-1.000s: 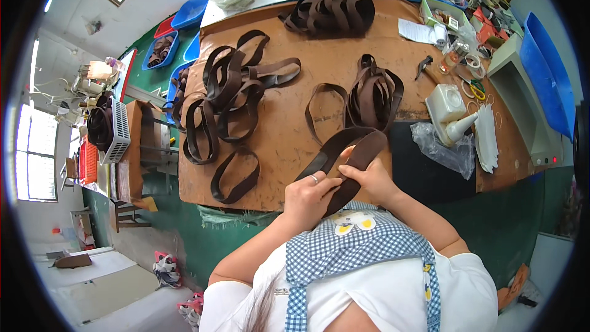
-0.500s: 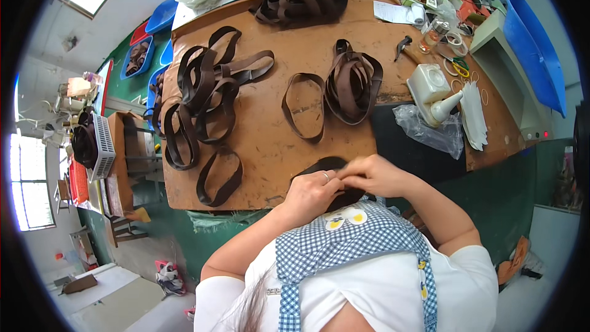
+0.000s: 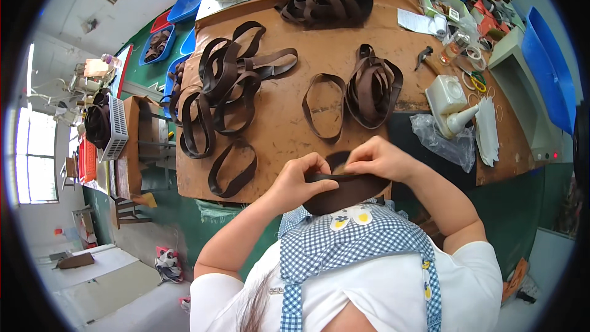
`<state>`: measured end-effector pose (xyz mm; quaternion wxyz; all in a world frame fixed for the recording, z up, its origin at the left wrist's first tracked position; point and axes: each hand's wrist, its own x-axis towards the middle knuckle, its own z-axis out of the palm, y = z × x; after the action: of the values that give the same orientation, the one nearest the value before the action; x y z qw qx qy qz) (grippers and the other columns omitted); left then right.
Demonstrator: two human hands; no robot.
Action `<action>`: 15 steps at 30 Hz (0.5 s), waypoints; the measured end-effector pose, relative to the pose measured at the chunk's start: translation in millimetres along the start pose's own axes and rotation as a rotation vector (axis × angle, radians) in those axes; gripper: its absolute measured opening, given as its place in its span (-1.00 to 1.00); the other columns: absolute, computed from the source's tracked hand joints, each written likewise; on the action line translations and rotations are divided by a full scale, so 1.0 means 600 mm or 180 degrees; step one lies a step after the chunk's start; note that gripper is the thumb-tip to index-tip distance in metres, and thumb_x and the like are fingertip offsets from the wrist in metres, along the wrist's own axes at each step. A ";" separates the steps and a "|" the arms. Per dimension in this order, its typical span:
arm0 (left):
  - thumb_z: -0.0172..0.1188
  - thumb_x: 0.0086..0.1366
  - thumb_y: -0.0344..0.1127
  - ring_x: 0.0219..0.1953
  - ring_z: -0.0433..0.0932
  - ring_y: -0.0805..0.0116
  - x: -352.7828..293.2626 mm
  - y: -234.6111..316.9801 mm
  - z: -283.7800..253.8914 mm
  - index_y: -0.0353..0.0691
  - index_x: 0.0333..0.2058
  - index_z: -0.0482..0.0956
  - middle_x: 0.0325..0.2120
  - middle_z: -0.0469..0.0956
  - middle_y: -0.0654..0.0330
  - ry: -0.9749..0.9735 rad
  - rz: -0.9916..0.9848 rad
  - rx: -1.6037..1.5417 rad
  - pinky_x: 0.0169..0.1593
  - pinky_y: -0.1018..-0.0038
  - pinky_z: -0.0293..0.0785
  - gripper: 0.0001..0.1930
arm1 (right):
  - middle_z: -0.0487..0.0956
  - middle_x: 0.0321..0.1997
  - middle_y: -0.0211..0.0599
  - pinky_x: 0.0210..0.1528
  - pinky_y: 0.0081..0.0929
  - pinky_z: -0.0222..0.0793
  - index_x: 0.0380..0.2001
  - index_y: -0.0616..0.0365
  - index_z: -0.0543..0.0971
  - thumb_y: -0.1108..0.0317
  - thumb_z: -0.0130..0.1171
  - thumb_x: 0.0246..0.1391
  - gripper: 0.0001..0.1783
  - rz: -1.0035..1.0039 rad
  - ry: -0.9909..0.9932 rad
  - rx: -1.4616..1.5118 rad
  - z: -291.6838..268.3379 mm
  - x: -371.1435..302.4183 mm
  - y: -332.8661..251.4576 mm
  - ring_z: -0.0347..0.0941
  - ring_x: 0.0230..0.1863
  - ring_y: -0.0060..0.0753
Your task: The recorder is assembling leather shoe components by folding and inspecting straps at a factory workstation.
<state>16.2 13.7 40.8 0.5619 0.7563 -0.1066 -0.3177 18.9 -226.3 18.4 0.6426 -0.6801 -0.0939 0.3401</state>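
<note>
Band (image 3: 345, 194), dark brown, broad and matte

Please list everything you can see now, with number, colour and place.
Held band: one, brown, table's near edge
Loose bands: several, brown, on table
Band bundle: one, brown, right of centre
Far piles: several, brown, far side
Table: one, brown, centre
Bottle: one, white, table's right
Scissors: one pair, green-yellow, table's right
Basin: one, blue, right edge
Basket: one, white, left
Small clutter: uncounted, mixed, upper right
Apron: one, blue-white, worn
Left hand: one, gripping held band
Right hand: one, at band's upper edge
</note>
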 end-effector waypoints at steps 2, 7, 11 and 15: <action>0.40 0.07 -0.42 -0.43 0.45 0.62 -0.007 -0.012 0.019 -0.31 -0.41 0.50 -0.52 0.51 0.30 0.0028 0.0285 0.0198 -0.35 0.58 0.41 -0.78 | 0.63 -0.46 -0.41 -0.34 -0.67 0.37 -0.36 0.31 0.67 0.38 0.25 0.09 -0.82 0.0295 -0.0207 0.0147 -0.013 -0.014 0.014 0.44 -0.42 -0.72; 0.39 0.05 -0.43 -0.43 0.53 0.36 -0.017 -0.022 0.051 -0.28 -0.36 0.49 -0.46 0.56 0.13 0.0239 0.1983 0.1312 -0.34 0.49 0.45 -0.76 | 0.63 -0.46 -0.38 -0.30 -0.66 0.36 -0.35 0.33 0.67 0.37 0.26 0.08 -0.80 0.0426 -0.0490 0.0532 0.036 -0.017 0.013 0.45 -0.39 -0.68; 0.35 0.09 -0.47 -0.45 0.50 0.34 -0.025 -0.001 0.008 -0.28 -0.38 0.47 -0.49 0.53 0.13 -0.0258 0.0742 0.0524 -0.34 0.49 0.43 -0.80 | 0.63 -0.46 -0.40 -0.32 -0.66 0.36 -0.35 0.33 0.67 0.37 0.27 0.08 -0.80 0.0102 -0.0189 0.0074 0.028 -0.038 0.008 0.44 -0.40 -0.69; 0.34 0.12 -0.46 -0.42 0.46 0.49 -0.026 -0.005 0.000 -0.29 -0.36 0.46 -0.49 0.51 0.23 -0.0368 0.0933 0.0785 -0.34 0.53 0.41 -0.80 | 0.61 -0.47 -0.43 -0.34 -0.68 0.34 -0.34 0.34 0.66 0.35 0.25 0.11 -0.79 0.0262 -0.0149 0.0093 0.025 -0.029 0.009 0.42 -0.42 -0.71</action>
<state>3.7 22.6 43.8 0.4982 0.7763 -0.2857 -0.2599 -4.8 -224.7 20.5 0.6356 -0.6658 -0.0758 0.3834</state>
